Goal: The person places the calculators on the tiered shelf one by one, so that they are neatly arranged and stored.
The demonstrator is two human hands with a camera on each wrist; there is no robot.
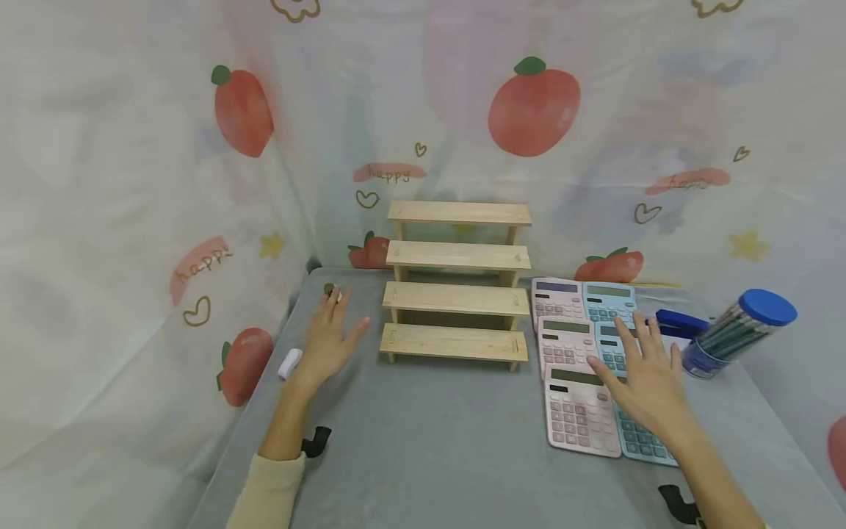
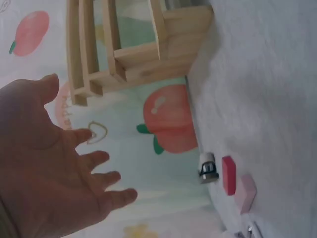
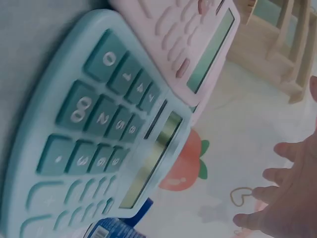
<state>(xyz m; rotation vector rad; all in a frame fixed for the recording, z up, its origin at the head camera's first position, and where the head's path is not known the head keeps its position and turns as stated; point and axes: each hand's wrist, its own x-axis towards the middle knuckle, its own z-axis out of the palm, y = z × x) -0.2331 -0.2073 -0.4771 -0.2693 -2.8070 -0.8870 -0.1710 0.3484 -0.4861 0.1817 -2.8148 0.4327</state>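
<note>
My left hand is held over the left side of the grey table, fingers spread and holding nothing. Partly covered by its fingers is a small dark and white item; a small white object lies beside the wrist. In the left wrist view, a red block and a pink block lie near that hand. Over the blue calculators my right hand spreads its fingers, with nothing in its grasp. Left of these is a column of pink calculators. The right hand hides part of the blue column.
A wooden four-step display stand stands at the back middle. Right of the calculators are a tilted clear tub of pencils with a blue lid and a dark blue object. Fruit-print cloth hangs behind and at the sides.
</note>
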